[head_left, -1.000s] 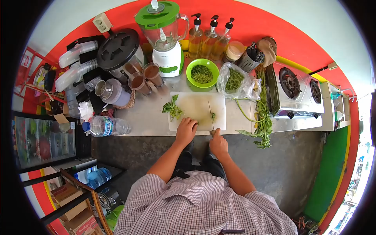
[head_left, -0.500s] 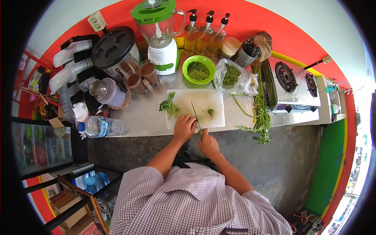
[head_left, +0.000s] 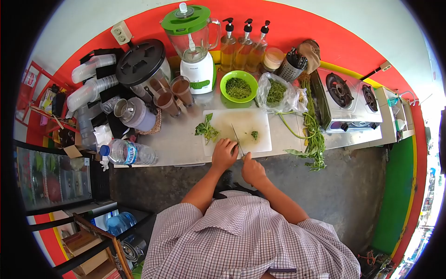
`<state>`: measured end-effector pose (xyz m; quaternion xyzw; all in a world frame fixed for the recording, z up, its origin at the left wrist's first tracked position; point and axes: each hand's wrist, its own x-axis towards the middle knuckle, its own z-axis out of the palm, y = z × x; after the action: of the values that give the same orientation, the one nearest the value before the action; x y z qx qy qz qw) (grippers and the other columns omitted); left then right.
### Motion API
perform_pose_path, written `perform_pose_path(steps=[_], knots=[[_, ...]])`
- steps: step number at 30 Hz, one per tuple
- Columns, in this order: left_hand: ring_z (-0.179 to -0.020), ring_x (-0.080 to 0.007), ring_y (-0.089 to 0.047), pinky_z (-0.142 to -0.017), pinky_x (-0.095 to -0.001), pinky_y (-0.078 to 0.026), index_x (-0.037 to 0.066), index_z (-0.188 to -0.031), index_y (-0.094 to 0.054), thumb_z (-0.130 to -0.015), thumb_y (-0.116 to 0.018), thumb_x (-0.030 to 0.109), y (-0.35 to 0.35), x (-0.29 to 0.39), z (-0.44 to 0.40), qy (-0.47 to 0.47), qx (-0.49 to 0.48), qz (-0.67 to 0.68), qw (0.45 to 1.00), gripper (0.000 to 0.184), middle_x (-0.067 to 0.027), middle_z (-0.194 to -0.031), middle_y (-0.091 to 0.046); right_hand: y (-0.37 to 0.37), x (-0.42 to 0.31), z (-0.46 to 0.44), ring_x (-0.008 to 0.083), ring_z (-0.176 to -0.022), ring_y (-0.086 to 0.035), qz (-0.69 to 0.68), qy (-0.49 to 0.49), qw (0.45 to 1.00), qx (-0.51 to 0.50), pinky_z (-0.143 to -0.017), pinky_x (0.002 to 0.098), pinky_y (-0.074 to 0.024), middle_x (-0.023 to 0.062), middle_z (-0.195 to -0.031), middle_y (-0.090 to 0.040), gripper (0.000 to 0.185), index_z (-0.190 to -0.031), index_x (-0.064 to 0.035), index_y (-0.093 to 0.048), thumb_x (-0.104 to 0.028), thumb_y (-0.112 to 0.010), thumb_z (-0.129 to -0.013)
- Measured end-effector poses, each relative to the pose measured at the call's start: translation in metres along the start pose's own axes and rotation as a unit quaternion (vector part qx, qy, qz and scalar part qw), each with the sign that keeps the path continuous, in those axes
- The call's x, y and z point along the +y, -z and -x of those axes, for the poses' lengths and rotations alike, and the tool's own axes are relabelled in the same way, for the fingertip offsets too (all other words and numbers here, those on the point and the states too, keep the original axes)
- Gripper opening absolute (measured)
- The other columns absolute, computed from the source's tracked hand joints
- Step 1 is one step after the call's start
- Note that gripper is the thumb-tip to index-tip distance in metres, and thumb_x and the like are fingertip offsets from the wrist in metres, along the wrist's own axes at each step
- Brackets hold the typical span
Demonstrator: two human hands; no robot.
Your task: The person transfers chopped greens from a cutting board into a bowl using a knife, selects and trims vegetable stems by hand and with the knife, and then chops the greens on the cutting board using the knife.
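Observation:
A white cutting board (head_left: 260,122) lies at the counter's front edge. My right hand (head_left: 253,170) is closed around the handle of a kitchen knife (head_left: 236,135), its blade slanting away to the left across the board. Close by the blade, my left hand (head_left: 225,153) rests on the board with curled fingers; whatever is beneath them is hidden. Leafy green stalks (head_left: 207,129) lie at the board's left side. To the right of the blade sits a small heap of chopped greens (head_left: 254,135).
Behind the board stand a green bowl (head_left: 225,95) of chopped greens, a plastic bag (head_left: 291,99) of greens and a blender (head_left: 197,74). Long stalks (head_left: 314,139) hang over the edge near the gas stove (head_left: 353,109). A water bottle (head_left: 144,155) lies on the left.
The whole view has shifted slightly, so the counter appears a little further right and lower. Both hands and the knife stay in nearly the same place on the board.

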<state>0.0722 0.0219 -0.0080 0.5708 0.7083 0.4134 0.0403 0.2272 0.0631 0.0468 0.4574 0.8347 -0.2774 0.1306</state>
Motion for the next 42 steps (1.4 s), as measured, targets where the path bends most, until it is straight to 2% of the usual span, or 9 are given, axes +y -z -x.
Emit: perform_pose_path(steps=[2, 10, 12, 16, 18, 22, 30, 34, 42], knots=[[-0.088, -0.0323, -0.057, -0.079, -0.043, -0.049, 0.005, -0.094, -0.068, -0.081, -0.069, 0.008, 0.0, 0.002, 0.0, -0.003, 0.006, 0.013, 1.0, 0.014, -0.0096, -0.09, -0.061, -0.015, 0.005, 0.001, 0.0486, -0.088, -0.07, 0.001, 0.0, 1.0, -0.004, -0.079, 0.0544, -0.057, 0.0326, -0.092, -0.069, 0.054, -0.128, 0.0092, -0.033, -0.015, -0.061, -0.089], [-0.089, -0.0313, -0.057, -0.081, -0.0425, -0.049, 0.004, -0.094, -0.068, -0.081, -0.069, 0.007, -0.002, -0.005, 0.003, 0.005, -0.004, 0.032, 0.999, 0.013, -0.0093, -0.09, -0.061, -0.005, 0.001, -0.003, 0.0491, -0.09, -0.07, -0.016, 0.017, 1.0, -0.006, -0.08, 0.0539, -0.0572, 0.0338, -0.096, -0.069, 0.056, -0.131, 0.0118, -0.032, -0.014, -0.059, -0.089], [-0.089, -0.0314, -0.057, -0.082, -0.0425, -0.049, 0.004, -0.093, -0.068, -0.081, -0.07, 0.007, -0.003, -0.007, 0.0, 0.01, -0.001, 0.045, 0.999, 0.013, -0.0094, -0.09, -0.061, -0.011, 0.001, 0.0, 0.0489, -0.091, -0.07, -0.025, -0.004, 0.998, -0.051, -0.082, 0.0536, -0.0571, 0.0333, -0.097, -0.069, 0.063, -0.136, 0.0139, -0.029, -0.015, -0.06, -0.089], [-0.091, -0.0327, -0.057, -0.083, -0.0428, -0.049, 0.003, -0.095, -0.068, -0.083, -0.069, 0.007, -0.001, -0.003, -0.001, 0.038, 0.001, 0.063, 0.997, 0.013, -0.0106, -0.091, -0.061, -0.011, -0.002, -0.002, 0.0491, -0.093, -0.07, 0.005, 0.01, 0.999, -0.049, -0.084, 0.0533, -0.0568, 0.0341, -0.098, -0.068, 0.069, -0.14, 0.0156, -0.025, -0.016, -0.06, -0.089], [-0.092, -0.0332, -0.057, -0.084, -0.043, -0.048, 0.003, -0.096, -0.067, -0.083, -0.069, 0.007, 0.0, -0.004, 0.001, 0.058, -0.007, 0.065, 0.996, 0.013, -0.0111, -0.092, -0.061, -0.004, -0.008, -0.003, 0.0456, -0.096, -0.071, 0.025, -0.002, 0.999, -0.041, -0.085, 0.0502, -0.0576, 0.0319, -0.101, -0.07, 0.051, -0.132, 0.0114, -0.032, -0.011, -0.055, -0.092], [-0.093, -0.0335, -0.056, -0.084, -0.0433, -0.048, 0.003, -0.097, -0.068, -0.085, -0.069, 0.008, -0.001, -0.007, 0.003, 0.034, -0.001, 0.052, 0.998, 0.014, -0.0117, -0.093, -0.06, 0.003, -0.013, 0.008, 0.0452, -0.096, -0.071, 0.033, 0.009, 0.999, -0.039, -0.084, 0.0499, -0.0577, 0.0317, -0.101, -0.07, 0.054, -0.134, 0.0121, -0.03, -0.01, -0.055, -0.092], [-0.092, -0.0336, -0.057, -0.081, -0.0427, -0.048, 0.002, -0.094, -0.07, -0.084, -0.071, 0.007, 0.004, -0.007, 0.005, 0.014, 0.007, 0.072, 0.997, 0.011, -0.0115, -0.091, -0.061, 0.007, -0.008, -0.002, 0.0468, -0.098, -0.07, 0.015, 0.011, 0.998, -0.054, -0.086, 0.053, -0.0563, 0.0333, -0.102, -0.069, 0.045, -0.127, 0.008, -0.035, -0.014, -0.054, -0.093], [-0.091, -0.0338, -0.057, -0.082, -0.0427, -0.048, 0.003, -0.094, -0.069, -0.084, -0.071, 0.005, 0.0, -0.007, 0.002, 0.03, 0.014, 0.07, 0.997, 0.011, -0.0118, -0.091, -0.062, -0.003, -0.006, 0.008, 0.0471, -0.099, -0.07, 0.004, -0.02, 0.998, -0.058, -0.086, 0.0535, -0.0562, 0.0341, -0.104, -0.068, 0.046, -0.128, 0.0077, -0.034, -0.014, -0.054, -0.092], [-0.091, -0.0347, -0.057, -0.082, -0.0434, -0.047, 0.002, -0.094, -0.068, -0.084, -0.07, 0.006, 0.0, -0.004, 0.006, 0.058, 0.004, 0.076, 0.995, 0.01, -0.0123, -0.089, -0.061, 0.003, -0.004, 0.004, 0.0478, -0.098, -0.069, 0.002, 0.009, 0.999, -0.043, -0.087, 0.0536, -0.0557, 0.0336, -0.105, -0.068, 0.051, -0.13, 0.0099, -0.034, -0.014, -0.056, -0.091]])
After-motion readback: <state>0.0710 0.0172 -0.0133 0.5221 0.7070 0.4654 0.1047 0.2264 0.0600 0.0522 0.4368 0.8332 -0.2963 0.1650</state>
